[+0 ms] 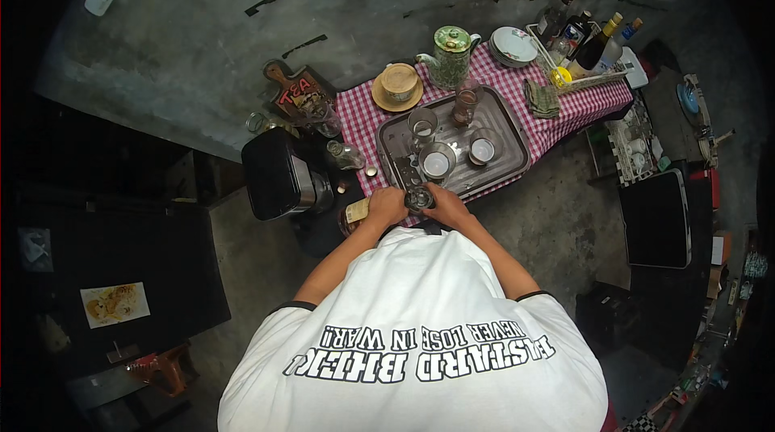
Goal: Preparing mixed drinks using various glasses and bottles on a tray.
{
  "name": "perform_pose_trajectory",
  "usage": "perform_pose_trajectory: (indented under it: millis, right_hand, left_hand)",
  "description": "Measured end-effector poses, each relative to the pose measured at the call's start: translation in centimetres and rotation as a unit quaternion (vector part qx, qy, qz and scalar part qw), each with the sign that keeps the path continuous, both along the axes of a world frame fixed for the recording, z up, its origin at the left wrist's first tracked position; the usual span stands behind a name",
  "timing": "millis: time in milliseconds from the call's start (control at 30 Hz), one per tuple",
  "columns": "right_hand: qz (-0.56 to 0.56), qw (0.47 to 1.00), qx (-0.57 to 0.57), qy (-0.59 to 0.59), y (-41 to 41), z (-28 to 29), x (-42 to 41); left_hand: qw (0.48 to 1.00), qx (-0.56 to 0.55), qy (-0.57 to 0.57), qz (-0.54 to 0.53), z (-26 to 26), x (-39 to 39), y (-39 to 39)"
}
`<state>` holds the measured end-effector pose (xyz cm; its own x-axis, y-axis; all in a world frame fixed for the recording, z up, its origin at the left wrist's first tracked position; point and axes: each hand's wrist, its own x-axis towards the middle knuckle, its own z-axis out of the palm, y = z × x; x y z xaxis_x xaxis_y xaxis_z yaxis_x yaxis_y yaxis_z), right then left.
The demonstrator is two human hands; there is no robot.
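Observation:
My left hand (387,206) is closed around a bottle (356,213) with a pale label, which lies tilted on its side with its base to the left. The bottle's neck is hidden in my fingers. My right hand (447,207) holds a clear glass vessel (419,199) close against my left hand, at the front edge of a dark serving tray (502,170). On the tray stand two glasses with white bases, a front glass (436,164) and a right-hand glass (482,151). Behind them are an empty-looking glass (422,123) and a brownish glass mug (466,106).
A green teapot (451,59), a cup on a saucer (398,85), stacked plates (514,46) and a folded cloth (542,99) sit on the checked tablecloth (360,106). Bottles stand in a wire basket (590,82) at right. At left are a black appliance (269,174) and a glass bottle (345,155).

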<state>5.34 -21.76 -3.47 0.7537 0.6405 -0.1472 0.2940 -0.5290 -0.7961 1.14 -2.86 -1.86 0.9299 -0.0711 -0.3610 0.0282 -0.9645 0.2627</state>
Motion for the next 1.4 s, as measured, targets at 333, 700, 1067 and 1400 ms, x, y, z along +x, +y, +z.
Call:
perform_pose_trajectory:
  millis: [333, 700, 1067, 1400]
  right_hand:
    - [-0.008, 0.999, 0.032, -0.017, 0.1, -1.3, 0.1]
    - [-0.003, 1.000, 0.022, 0.017, 0.0, -1.3, 0.2]
    - [0.013, 0.999, 0.032, 0.016, -0.1, -1.3, 0.5]
    - [0.023, 0.999, 0.031, 0.018, -0.1, -1.8, 0.6]
  left_hand:
    - [1.000, -0.004, 0.008, 0.004, 0.3, 0.3, -0.2]
    - [1.000, 0.008, 0.001, 0.002, -0.7, 0.4, -0.2]
    - [1.000, 0.005, 0.004, -0.014, -0.6, 0.5, -0.4]
    - [1.000, 0.012, 0.012, -0.010, -1.2, 0.4, -0.3]
